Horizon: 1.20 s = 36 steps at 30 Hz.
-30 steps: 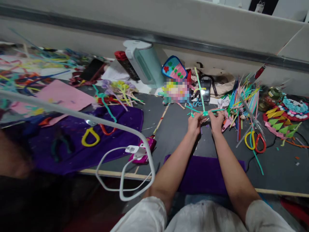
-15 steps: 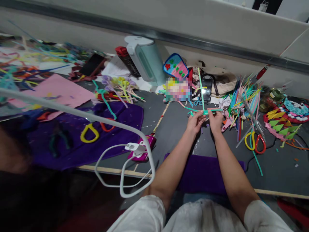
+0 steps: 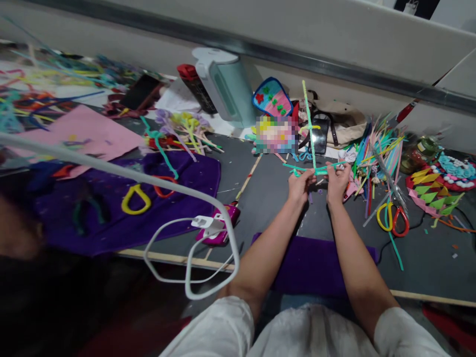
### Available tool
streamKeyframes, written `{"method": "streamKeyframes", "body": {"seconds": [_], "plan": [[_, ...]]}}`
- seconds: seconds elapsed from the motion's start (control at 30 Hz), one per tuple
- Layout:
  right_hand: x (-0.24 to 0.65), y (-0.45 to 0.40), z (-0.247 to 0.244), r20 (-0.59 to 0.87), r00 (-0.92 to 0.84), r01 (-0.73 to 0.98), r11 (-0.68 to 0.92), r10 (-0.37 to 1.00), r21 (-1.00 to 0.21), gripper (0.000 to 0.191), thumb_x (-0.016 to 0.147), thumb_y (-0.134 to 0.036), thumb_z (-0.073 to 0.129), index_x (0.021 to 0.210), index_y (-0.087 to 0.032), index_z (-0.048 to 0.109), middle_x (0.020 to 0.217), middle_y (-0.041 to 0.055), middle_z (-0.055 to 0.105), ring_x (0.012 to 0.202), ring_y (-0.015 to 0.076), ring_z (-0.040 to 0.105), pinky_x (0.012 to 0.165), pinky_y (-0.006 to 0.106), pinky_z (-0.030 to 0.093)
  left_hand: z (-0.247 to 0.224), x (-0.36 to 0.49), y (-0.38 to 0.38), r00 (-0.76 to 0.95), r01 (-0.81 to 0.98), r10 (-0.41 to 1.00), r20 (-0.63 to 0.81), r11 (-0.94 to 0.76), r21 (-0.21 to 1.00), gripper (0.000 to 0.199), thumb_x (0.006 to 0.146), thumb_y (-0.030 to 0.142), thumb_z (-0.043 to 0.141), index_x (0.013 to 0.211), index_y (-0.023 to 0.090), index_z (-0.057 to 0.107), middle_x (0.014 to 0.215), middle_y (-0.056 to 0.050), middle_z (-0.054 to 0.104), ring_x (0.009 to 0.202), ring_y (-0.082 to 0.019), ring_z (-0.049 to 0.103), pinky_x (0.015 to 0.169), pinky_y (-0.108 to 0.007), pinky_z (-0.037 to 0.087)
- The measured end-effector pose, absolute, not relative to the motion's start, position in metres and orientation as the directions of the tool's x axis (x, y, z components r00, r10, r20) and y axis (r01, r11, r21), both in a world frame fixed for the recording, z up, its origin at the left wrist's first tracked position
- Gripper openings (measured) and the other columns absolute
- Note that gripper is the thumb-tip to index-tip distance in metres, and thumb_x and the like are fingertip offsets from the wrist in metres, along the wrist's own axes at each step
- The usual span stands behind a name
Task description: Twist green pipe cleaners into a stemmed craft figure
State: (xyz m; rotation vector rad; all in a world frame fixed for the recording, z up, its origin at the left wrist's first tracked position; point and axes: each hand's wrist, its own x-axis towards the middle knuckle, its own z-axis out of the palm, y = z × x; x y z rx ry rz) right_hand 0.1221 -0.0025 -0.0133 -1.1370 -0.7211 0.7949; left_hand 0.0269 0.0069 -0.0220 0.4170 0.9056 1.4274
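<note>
Both hands hold teal pipe cleaners (image 3: pixel 321 171) stretched crosswise above the grey table. My left hand (image 3: pixel 300 186) pinches them near their middle, where a long green pipe cleaner (image 3: pixel 310 119) stands up and away from me. A short yellow piece crosses that green stem partway along. My right hand (image 3: pixel 338 183) is closed on the teal strands farther right, with a gap between the two hands. Some fingertips are hidden behind the strands.
A folded purple cloth (image 3: pixel 312 267) lies under my forearms. Scissors (image 3: pixel 399 220) and a pile of pipe cleaners (image 3: pixel 383 153) are at right. A kettle (image 3: pixel 226 89) stands behind. At left, a white cable (image 3: pixel 167 186) loops over a pink power strip (image 3: pixel 230 218); a person's arm shows at the edge.
My right hand has slid rightward along the teal pipe cleaners, away from my left hand. The green stem now shows more of its length. My left hand stays about in place.
</note>
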Motion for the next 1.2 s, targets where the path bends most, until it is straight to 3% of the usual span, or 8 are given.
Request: {"method": "streamKeyframes", "body": {"seconds": [0.07, 0.17, 0.37, 0.57, 0.83, 1.2], "plan": [[0.123, -0.002, -0.012, 0.022, 0.52, -0.262, 0.183, 0.854, -0.948, 0.051, 0.072, -0.04, 0.07, 0.116, -0.023, 0.051, 0.093, 0.0009, 0.072, 0.072, 0.0114, 0.065, 0.059, 0.021, 0.052, -0.023, 0.027, 0.008, -0.135, -0.651, 0.954, -0.268, 0.118, 0.75, 0.028, 0.052, 0.022, 0.084, 0.062, 0.015, 0.06, 0.054, 0.003, 0.061, 0.049, -0.008, 0.059, 0.052, -0.019, 0.051], [0.122, -0.002, -0.01, -0.077, 0.414, -0.366, 0.089, 0.907, -0.926, 0.043, 0.066, -0.044, 0.076, 0.097, -0.02, 0.058, 0.078, -0.0043, 0.066, 0.062, 0.0079, 0.059, 0.052, 0.018, 0.048, -0.024, 0.028, 0.008, -0.158, -0.636, 0.956, -0.247, 0.093, 0.766, 0.027, 0.05, 0.023, 0.084, 0.064, 0.015, 0.062, 0.055, 0.002, 0.062, 0.049, -0.008, 0.058, 0.053, -0.019, 0.05], [0.119, -0.005, -0.008, -0.227, 0.297, -0.474, -0.063, 0.927, -0.878, 0.039, 0.054, -0.038, 0.086, 0.079, -0.017, 0.063, 0.058, -0.0084, 0.058, 0.049, 0.0048, 0.05, 0.041, 0.015, 0.039, -0.022, 0.031, 0.004, -0.167, -0.605, 0.966, -0.197, 0.057, 0.794, 0.026, 0.051, 0.024, 0.085, 0.068, 0.013, 0.07, 0.059, 0.0, 0.065, 0.049, -0.008, 0.057, 0.053, -0.02, 0.049], [0.118, -0.005, -0.003, -0.224, 0.338, -0.471, -0.041, 0.914, -0.881, 0.037, 0.054, -0.04, 0.087, 0.069, -0.016, 0.062, 0.055, -0.0068, 0.059, 0.047, 0.0051, 0.049, 0.038, 0.016, 0.037, -0.018, 0.031, 0.0, -0.12, -0.643, 0.97, -0.212, 0.087, 0.761, 0.031, 0.052, 0.025, 0.089, 0.072, 0.013, 0.068, 0.062, 0.0, 0.067, 0.053, -0.008, 0.062, 0.057, -0.02, 0.052], [0.116, -0.004, -0.003, -0.216, 0.373, -0.493, -0.005, 0.902, -0.87, 0.032, 0.057, -0.035, 0.084, 0.068, -0.017, 0.06, 0.054, -0.0072, 0.059, 0.049, 0.006, 0.052, 0.042, 0.017, 0.041, -0.016, 0.03, 0.0, -0.08, -0.677, 0.969, -0.235, 0.12, 0.726, 0.023, 0.063, 0.023, 0.083, 0.074, 0.014, 0.065, 0.064, 0.001, 0.068, 0.054, -0.008, 0.064, 0.057, -0.019, 0.052], [0.122, -0.009, 0.001, -0.273, 0.239, -0.593, -0.082, 0.932, -0.801, 0.027, 0.06, -0.028, 0.083, 0.074, -0.017, 0.062, 0.056, -0.0071, 0.064, 0.049, 0.0059, 0.057, 0.041, 0.014, 0.046, -0.012, 0.026, 0.0, -0.109, -0.586, 0.99, -0.09, 0.01, 0.81, 0.026, 0.058, 0.031, 0.087, 0.07, 0.015, 0.07, 0.066, -0.003, 0.072, 0.058, -0.012, 0.067, 0.056, -0.02, 0.052]]}}
